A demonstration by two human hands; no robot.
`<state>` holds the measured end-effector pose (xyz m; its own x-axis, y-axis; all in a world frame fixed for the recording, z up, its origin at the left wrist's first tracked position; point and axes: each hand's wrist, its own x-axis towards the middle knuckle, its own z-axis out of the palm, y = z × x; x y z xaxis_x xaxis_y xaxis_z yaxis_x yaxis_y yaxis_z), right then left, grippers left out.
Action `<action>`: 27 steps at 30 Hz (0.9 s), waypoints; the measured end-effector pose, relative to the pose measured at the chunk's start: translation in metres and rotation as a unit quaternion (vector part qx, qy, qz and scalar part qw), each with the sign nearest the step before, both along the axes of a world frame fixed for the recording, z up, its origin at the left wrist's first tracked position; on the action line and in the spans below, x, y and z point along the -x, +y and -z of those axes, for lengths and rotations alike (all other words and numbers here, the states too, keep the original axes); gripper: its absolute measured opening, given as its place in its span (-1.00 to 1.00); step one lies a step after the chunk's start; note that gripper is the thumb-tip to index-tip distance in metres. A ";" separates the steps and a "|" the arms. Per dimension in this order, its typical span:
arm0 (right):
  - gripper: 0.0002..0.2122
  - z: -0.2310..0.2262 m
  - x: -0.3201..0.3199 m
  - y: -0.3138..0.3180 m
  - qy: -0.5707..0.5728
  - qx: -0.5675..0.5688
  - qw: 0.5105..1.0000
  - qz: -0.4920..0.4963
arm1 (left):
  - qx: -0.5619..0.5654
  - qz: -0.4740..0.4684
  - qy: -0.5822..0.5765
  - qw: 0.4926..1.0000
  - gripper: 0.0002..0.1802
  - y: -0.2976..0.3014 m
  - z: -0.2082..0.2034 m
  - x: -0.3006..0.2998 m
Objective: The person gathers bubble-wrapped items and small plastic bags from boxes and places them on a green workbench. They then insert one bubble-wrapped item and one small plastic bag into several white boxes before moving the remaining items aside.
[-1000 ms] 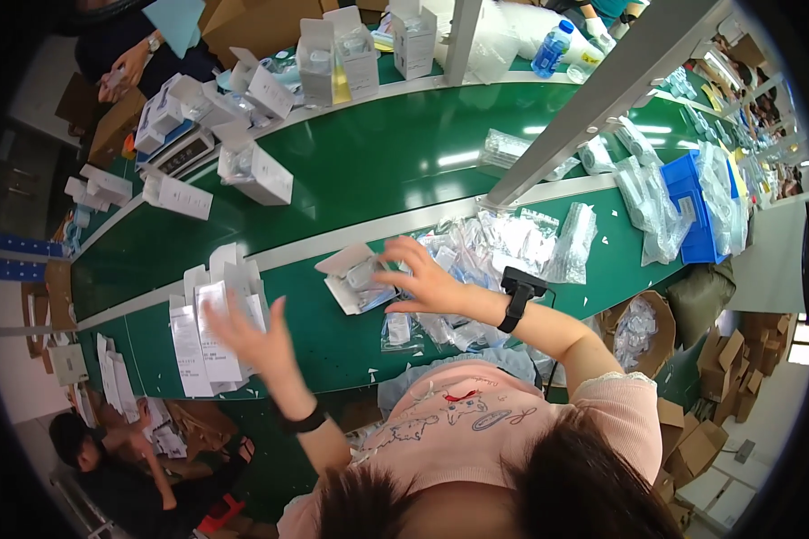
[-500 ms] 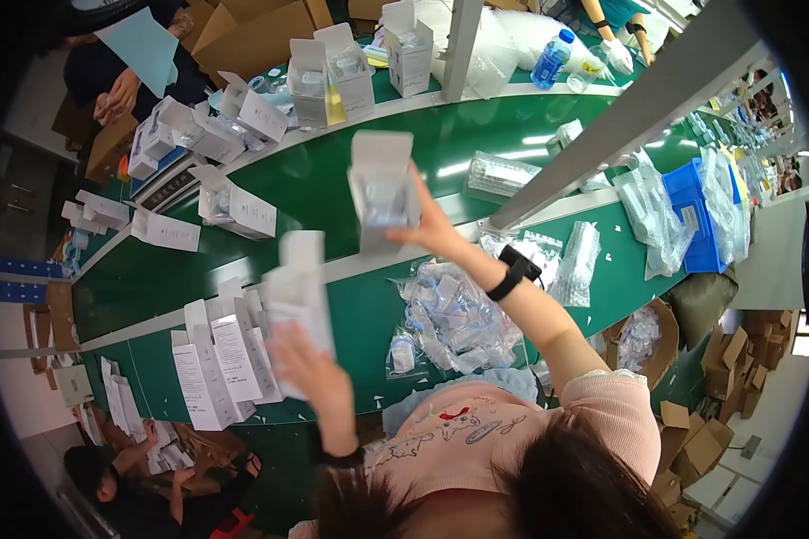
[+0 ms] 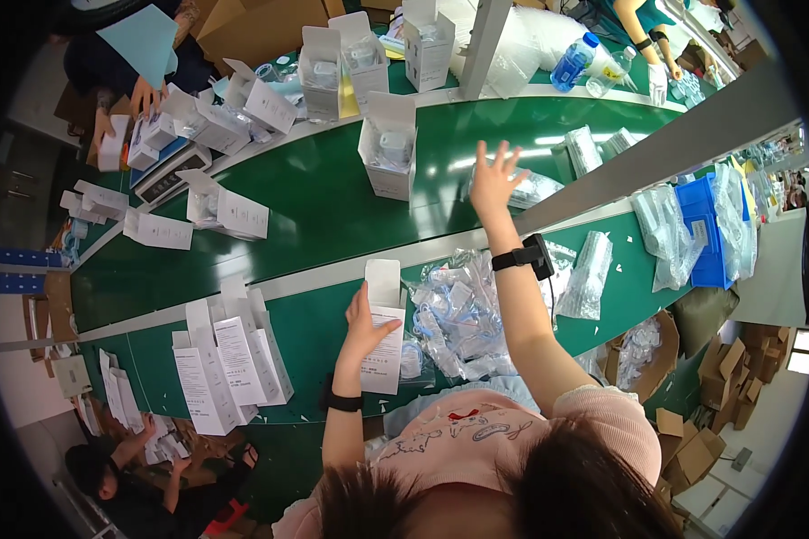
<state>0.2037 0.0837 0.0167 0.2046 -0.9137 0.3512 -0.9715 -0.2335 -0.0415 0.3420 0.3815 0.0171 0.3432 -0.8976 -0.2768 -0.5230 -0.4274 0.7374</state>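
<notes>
Clasps a white carton [image 3: 384, 368] in the left hand [image 3: 363, 332], with the thumb across its printed face and the fingers along its left edge. Has it at the near green tabletop [image 3: 313, 337], in front of the body, with the top flap up; cannot tell from this angle about contact underneath. Has a heap of clear plastic bags [image 3: 458, 310] just to the right of the carton, with white and pale blue contents showing through. Has a cluster of cartons [image 3: 229, 364] standing to the left, well apart from the clasped one. Holds the right hand [image 3: 494, 184] out past a pale rail [image 3: 315, 279], with the fingers fanned wide over a glossy green surface [image 3: 319, 189], near a bundle of bubble wrap [image 3: 537, 189]. Wears a black strapped device [image 3: 537, 258] on the right wrist. Faces, to the left of that hand, an open carton [image 3: 389, 186] containing a white item [image 3: 394, 148] in clear plastic. Has, farther off, a blue bottle [image 3: 571, 67], a co-worker's gloved hand [image 3: 657, 85] and, at the right, a blue bin [image 3: 705, 247].
</notes>
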 end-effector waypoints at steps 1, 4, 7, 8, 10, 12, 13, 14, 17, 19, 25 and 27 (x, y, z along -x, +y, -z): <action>-0.33 0.009 0.005 -0.006 0.002 0.001 1.000 0.001 | 0.001 0.001 0.002 1.000 -0.07 -0.002 0.004 -0.003; -0.49 0.027 0.012 -0.019 0.016 -0.207 0.962 0.180 | 0.041 -0.083 0.316 0.944 -0.02 -0.005 -0.001 -0.005; -0.61 0.031 0.019 -0.025 0.045 -0.219 0.967 0.125 | 0.089 -0.116 0.310 0.940 0.03 -0.008 -0.022 -0.006; -0.67 0.032 0.019 -0.023 0.059 -0.225 0.967 0.100 | 0.112 -0.129 0.306 0.937 0.06 -0.009 -0.031 -0.005; -0.69 0.025 0.017 -0.010 0.061 -0.179 0.981 0.051 | 0.142 -0.113 0.214 0.960 0.03 -0.015 -0.048 -0.007; -0.71 0.003 0.015 0.008 0.060 -0.078 0.994 -0.041 | 0.200 -0.069 0.023 0.977 -0.01 -0.019 -0.059 -0.009; -0.71 -0.011 0.014 0.015 0.059 -0.079 0.994 -0.046 | 0.199 -0.074 0.022 0.977 -0.01 -0.022 -0.059 -0.007; -0.69 -0.025 0.015 0.021 -0.119 -0.101 0.984 -0.080 | 0.229 -0.084 -0.010 0.970 -0.05 -0.024 -0.057 -0.004; -0.63 -0.080 0.017 0.047 -0.457 -0.140 0.867 -0.140 | 0.287 -0.106 -0.074 0.949 -0.12 -0.025 -0.051 0.006; -0.50 -0.121 0.021 0.075 -0.707 -0.158 0.664 -0.186 | 0.310 -0.104 -0.086 0.941 -0.17 -0.023 -0.049 0.012; -0.47 -0.164 -0.001 0.139 -0.821 -0.182 0.501 -0.204 | 0.321 -0.130 -0.060 0.936 -0.20 -0.017 -0.047 0.029; -0.43 -0.157 -0.018 0.158 -0.788 -0.203 0.543 -0.210 | 0.338 -0.136 -0.067 0.929 -0.19 -0.015 -0.042 0.033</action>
<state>0.2214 0.2418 0.1734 0.1617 -0.9704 0.1796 0.4794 -0.0818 -0.8738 0.3091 0.3667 0.0596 0.5737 -0.7254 0.3804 -0.5702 -0.0203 0.8212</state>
